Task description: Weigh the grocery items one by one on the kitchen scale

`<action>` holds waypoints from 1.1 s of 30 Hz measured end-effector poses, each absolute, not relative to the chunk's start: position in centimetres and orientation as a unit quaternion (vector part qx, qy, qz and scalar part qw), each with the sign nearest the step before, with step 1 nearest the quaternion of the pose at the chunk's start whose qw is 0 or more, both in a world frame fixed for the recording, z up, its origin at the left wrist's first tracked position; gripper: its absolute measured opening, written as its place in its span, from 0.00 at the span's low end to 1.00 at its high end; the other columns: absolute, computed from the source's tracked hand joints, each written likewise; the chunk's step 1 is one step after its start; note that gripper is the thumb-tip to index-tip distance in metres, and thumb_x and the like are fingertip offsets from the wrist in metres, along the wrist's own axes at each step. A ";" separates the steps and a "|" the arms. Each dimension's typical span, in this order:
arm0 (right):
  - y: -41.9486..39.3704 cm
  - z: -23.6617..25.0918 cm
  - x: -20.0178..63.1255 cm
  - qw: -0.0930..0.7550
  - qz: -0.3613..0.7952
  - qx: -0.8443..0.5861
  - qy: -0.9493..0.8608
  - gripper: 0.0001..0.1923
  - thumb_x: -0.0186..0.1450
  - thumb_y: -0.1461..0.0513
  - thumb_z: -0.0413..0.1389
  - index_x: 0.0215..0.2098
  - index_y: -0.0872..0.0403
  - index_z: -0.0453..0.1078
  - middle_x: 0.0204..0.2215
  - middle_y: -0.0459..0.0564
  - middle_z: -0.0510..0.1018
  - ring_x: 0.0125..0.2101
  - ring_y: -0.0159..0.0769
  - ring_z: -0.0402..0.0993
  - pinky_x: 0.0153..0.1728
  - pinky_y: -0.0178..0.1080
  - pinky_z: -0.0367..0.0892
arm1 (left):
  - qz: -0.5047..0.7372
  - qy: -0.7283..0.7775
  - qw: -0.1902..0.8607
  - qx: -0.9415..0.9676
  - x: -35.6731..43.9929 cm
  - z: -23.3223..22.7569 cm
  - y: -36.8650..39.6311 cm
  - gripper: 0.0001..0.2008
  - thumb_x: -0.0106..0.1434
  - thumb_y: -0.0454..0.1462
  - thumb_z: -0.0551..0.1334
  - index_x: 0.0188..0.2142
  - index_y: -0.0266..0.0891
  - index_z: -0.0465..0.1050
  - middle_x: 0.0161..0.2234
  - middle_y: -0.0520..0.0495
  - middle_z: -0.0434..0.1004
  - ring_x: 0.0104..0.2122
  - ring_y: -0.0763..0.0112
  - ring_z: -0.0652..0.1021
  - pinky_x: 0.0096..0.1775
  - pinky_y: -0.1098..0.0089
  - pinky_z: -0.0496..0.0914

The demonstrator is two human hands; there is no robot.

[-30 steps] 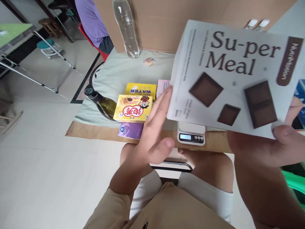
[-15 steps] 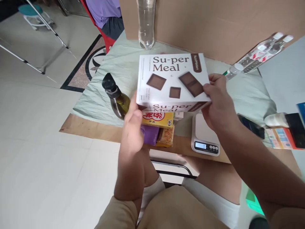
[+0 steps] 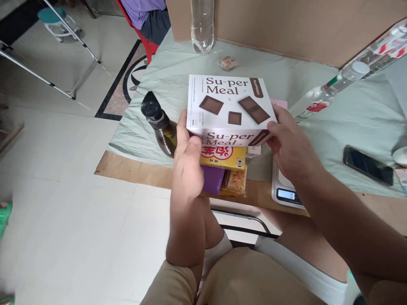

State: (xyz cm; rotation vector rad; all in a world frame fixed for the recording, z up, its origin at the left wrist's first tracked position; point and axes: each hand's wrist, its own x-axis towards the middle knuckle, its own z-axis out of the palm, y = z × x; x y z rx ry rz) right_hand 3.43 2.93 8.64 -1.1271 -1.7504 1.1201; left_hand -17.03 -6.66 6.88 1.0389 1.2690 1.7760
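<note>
The white Su-per Meal box (image 3: 229, 108) is clamped between the left hand (image 3: 187, 163) and right hand (image 3: 289, 148), just above the yellow box (image 3: 224, 156); a level, gentle lowering is judged needed.

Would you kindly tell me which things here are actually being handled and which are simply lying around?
Being handled:
white Su-per Meal box, held by the left hand and the right hand
yellow box just beneath it

Lying around:
dark bottle
purple box
kitchen scale
phone
clear bottle
</note>
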 end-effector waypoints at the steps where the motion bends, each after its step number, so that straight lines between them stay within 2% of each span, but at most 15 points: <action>1: 2.8 8.7 3.6 0.374 0.451 -0.442 -0.679 0.24 0.74 0.50 0.55 0.67 0.43 0.67 0.64 0.49 0.78 0.65 0.45 0.77 0.68 0.59 0.78 | 0.683 0.502 0.345 0.403 -16.9 6.7 -6.7 0.42 0.70 0.69 0.59 0.73 0.51 0.66 0.76 0.48 0.69 0.82 0.50 0.61 0.82 0.53 0.57; 5: 2.2 8.4 4.8 0.385 0.504 -0.438 -0.637 0.28 0.71 0.47 0.60 0.67 0.40 0.68 0.70 0.47 0.75 0.71 0.45 0.74 0.76 0.60 0.70 | 0.692 0.519 0.315 0.391 -16.5 6.2 -6.7 0.42 0.69 0.70 0.60 0.74 0.54 0.64 0.79 0.52 0.62 0.83 0.50 0.57 0.83 0.52 0.52; 6: 1.8 8.3 5.3 0.398 0.515 -0.438 -0.620 0.29 0.69 0.46 0.62 0.66 0.38 0.68 0.71 0.46 0.74 0.72 0.45 0.72 0.78 0.60 0.68 | 0.694 0.519 0.306 0.394 -16.4 6.3 -6.7 0.41 0.70 0.69 0.60 0.73 0.54 0.64 0.79 0.52 0.62 0.83 0.50 0.57 0.83 0.52 0.53; 8: 0.6 8.4 6.7 0.441 0.519 -0.441 -0.585 0.29 0.66 0.45 0.66 0.64 0.37 0.71 0.71 0.44 0.75 0.73 0.44 0.72 0.78 0.58 0.67 | 0.719 0.504 0.237 0.416 -16.0 6.5 -6.8 0.36 0.72 0.67 0.56 0.70 0.54 0.67 0.75 0.51 0.69 0.81 0.52 0.62 0.82 0.51 0.54; 11: -2.1 8.7 9.7 0.551 0.465 -0.442 -0.533 0.26 0.62 0.44 0.69 0.56 0.38 0.76 0.64 0.45 0.80 0.66 0.45 0.80 0.70 0.53 0.76 | 0.793 0.442 0.000 0.420 -14.9 7.1 -7.4 0.31 0.75 0.65 0.45 0.62 0.59 0.74 0.65 0.58 0.78 0.78 0.55 0.67 0.83 0.47 0.53; 13: -3.9 8.6 12.4 0.642 0.398 -0.446 -0.480 0.24 0.59 0.43 0.71 0.49 0.42 0.78 0.57 0.46 0.84 0.56 0.43 0.86 0.59 0.49 0.82 | 0.792 0.428 -0.084 0.427 -13.3 7.7 -7.9 0.31 0.75 0.66 0.42 0.58 0.65 0.77 0.62 0.62 0.79 0.78 0.55 0.67 0.83 0.46 0.54; 15: -5.4 7.7 15.7 0.703 0.337 -0.473 -0.410 0.21 0.57 0.44 0.70 0.43 0.44 0.78 0.51 0.45 0.86 0.48 0.41 0.88 0.50 0.45 0.82 | 0.768 0.428 -0.053 0.474 -11.0 8.1 -8.2 0.28 0.73 0.66 0.47 0.56 0.69 0.79 0.58 0.61 0.81 0.74 0.54 0.71 0.79 0.47 0.63; 17: -6.8 6.4 19.4 0.724 0.299 -0.517 -0.344 0.19 0.55 0.47 0.67 0.40 0.47 0.75 0.47 0.45 0.86 0.44 0.41 0.88 0.45 0.44 0.80 | 0.784 0.355 -0.002 0.510 -8.2 8.4 -8.1 0.29 0.72 0.64 0.49 0.58 0.64 0.81 0.53 0.57 0.84 0.61 0.54 0.81 0.70 0.47 0.75; 19: -8.3 5.2 23.4 0.726 0.271 -0.557 -0.301 0.19 0.55 0.49 0.65 0.39 0.50 0.73 0.47 0.48 0.84 0.43 0.41 0.87 0.44 0.44 0.78 | 0.780 0.302 0.082 0.542 -5.2 8.2 -8.0 0.29 0.73 0.61 0.50 0.59 0.59 0.82 0.52 0.53 0.84 0.53 0.55 0.83 0.63 0.48 0.80; 23: -11.5 3.5 31.0 0.713 0.215 -0.610 -0.270 0.18 0.57 0.52 0.65 0.41 0.49 0.70 0.50 0.47 0.81 0.47 0.40 0.86 0.53 0.48 0.76 | 0.689 0.293 0.242 0.617 -0.7 6.1 -7.7 0.30 0.74 0.60 0.53 0.61 0.53 0.83 0.61 0.47 0.82 0.59 0.51 0.83 0.66 0.49 0.77; 27: -13.1 2.1 38.3 0.679 0.160 -0.657 -0.286 0.20 0.58 0.51 0.65 0.45 0.47 0.69 0.54 0.48 0.77 0.54 0.42 0.84 0.61 0.53 0.73 | 0.564 0.260 0.327 0.712 3.2 2.8 -6.6 0.33 0.77 0.58 0.51 0.71 0.49 0.75 0.69 0.39 0.78 0.67 0.44 0.80 0.68 0.45 0.76; 30: -11.9 1.1 43.7 0.658 0.111 -0.683 -0.298 0.25 0.55 0.50 0.67 0.46 0.47 0.66 0.53 0.48 0.74 0.57 0.43 0.80 0.65 0.55 0.71 | 0.472 0.248 0.392 0.749 8.3 1.1 -5.4 0.31 0.79 0.55 0.51 0.73 0.46 0.71 0.72 0.35 0.75 0.71 0.44 0.77 0.68 0.44 0.76; 33: -8.4 1.2 49.0 0.647 0.072 -0.697 -0.301 0.30 0.53 0.49 0.69 0.48 0.46 0.64 0.55 0.49 0.71 0.61 0.46 0.75 0.70 0.60 0.67 | 0.417 0.251 0.428 0.762 14.9 0.4 -4.4 0.33 0.79 0.57 0.52 0.70 0.41 0.73 0.75 0.32 0.70 0.74 0.43 0.74 0.72 0.43 0.72</action>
